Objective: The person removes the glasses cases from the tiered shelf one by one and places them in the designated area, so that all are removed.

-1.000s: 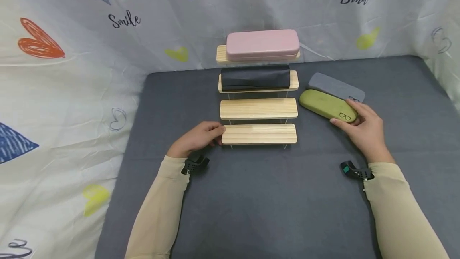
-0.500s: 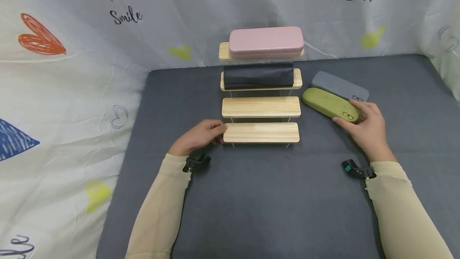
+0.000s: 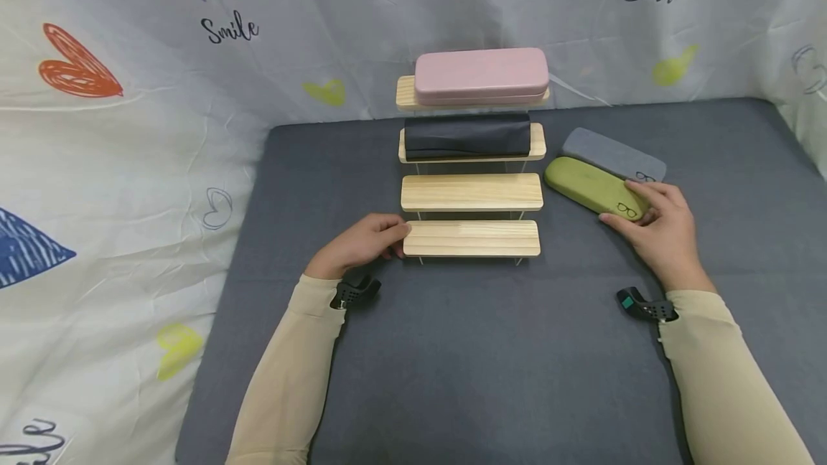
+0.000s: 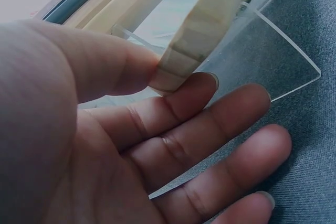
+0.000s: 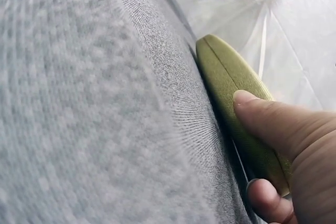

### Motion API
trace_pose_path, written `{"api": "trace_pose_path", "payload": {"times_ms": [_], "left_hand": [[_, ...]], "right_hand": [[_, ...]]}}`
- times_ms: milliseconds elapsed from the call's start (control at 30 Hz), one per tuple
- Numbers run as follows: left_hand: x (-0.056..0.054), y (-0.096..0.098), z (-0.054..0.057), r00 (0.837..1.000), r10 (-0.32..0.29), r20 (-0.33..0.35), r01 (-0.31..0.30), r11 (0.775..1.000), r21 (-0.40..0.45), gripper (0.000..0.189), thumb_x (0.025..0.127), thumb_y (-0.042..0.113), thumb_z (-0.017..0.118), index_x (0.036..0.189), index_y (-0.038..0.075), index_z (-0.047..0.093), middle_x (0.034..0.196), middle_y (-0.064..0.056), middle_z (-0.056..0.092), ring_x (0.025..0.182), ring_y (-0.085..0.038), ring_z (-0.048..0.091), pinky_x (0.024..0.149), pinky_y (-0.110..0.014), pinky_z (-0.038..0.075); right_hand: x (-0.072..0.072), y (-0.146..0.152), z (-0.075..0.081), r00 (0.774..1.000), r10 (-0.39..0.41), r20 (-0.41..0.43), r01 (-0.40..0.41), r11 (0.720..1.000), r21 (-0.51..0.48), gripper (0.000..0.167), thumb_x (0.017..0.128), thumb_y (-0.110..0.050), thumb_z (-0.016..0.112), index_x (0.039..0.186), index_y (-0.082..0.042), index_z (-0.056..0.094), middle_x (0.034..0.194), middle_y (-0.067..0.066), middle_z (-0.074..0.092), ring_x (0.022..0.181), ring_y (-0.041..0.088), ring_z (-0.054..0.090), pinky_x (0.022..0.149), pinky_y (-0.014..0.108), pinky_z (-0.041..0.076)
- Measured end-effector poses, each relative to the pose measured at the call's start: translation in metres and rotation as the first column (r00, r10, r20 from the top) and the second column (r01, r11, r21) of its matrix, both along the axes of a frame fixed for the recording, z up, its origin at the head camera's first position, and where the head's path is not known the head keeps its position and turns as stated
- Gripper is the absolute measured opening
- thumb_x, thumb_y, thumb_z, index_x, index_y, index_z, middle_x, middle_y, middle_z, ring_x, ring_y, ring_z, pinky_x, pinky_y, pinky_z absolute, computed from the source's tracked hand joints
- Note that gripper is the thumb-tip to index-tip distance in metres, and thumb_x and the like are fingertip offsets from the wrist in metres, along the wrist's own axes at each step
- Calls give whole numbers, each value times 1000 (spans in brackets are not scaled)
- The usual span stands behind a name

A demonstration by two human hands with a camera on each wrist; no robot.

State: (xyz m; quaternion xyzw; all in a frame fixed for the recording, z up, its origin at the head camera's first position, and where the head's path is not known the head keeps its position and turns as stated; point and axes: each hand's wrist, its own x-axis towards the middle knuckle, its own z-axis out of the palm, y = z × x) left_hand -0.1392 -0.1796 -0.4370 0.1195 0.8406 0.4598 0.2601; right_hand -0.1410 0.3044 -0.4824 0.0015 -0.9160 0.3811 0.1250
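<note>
In the head view my left hand [image 3: 362, 242] pinches the left end of the lowest wooden shelf [image 3: 474, 239] of a tiered stand. The left wrist view shows thumb and index finger on either side of that board [image 4: 197, 38], beside a clear support. My right hand [image 3: 665, 235] grips the near end of a green glasses case [image 3: 584, 181], thumb on one side and fingers on the other. Seen from the right wrist, the closed green case [image 5: 226, 69] lies low against the grey cloth; part of it is hidden by the hand.
A grey glasses case [image 3: 607, 149] lies just behind the green one. On the top shelf rests a pink glasses case [image 3: 481, 76], and a black case [image 3: 466, 136] occupies the shelf below. A bare wooden shelf [image 3: 472, 192] comes third. Behind hangs a printed curtain [image 3: 388, 27].
The head view has shifted slightly. Both hands keep the same holds, and the cases stay where they were.
</note>
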Motion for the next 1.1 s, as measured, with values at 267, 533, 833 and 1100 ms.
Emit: {"api": "trace_pose_path", "payload": {"times_ms": [267,533,833,1100], "left_hand": [[-1,0,-1,1000,8,6,-8,1000,-4,36,113,31,51,103,6,73,89,-10,71,84,-26,67,79,-40,55],[-2,0,-2,1000,11,8,-11,1000,-9,36,113,32,51,103,6,73,89,-10,71,84,-25,66,79,-40,55],[-1,1,-1,1000,14,15,-14,1000,-5,36,113,33,51,105,6,74,90,-10,71,84,-26,66,79,-40,55],[-1,1,0,1000,10,6,-10,1000,-5,35,113,31,51,103,6,74,90,-10,71,84,-26,66,80,-40,56]], "right_hand": [[1,0,0,999,-16,31,15,1000,15,64,87,-25,90,144,-13,65,136,7,47,74,-1,47,70,7,37],[2,0,0,998,-39,44,38,999,26,61,88,-27,89,144,-16,66,132,2,41,70,-1,48,65,8,38],[6,0,-1,996,-60,71,56,997,49,61,91,-34,85,145,-15,64,130,8,40,68,-1,48,68,16,38],[4,0,2,995,-74,72,72,997,36,60,93,-36,82,146,-16,63,119,-9,34,72,0,47,74,24,38]]}}
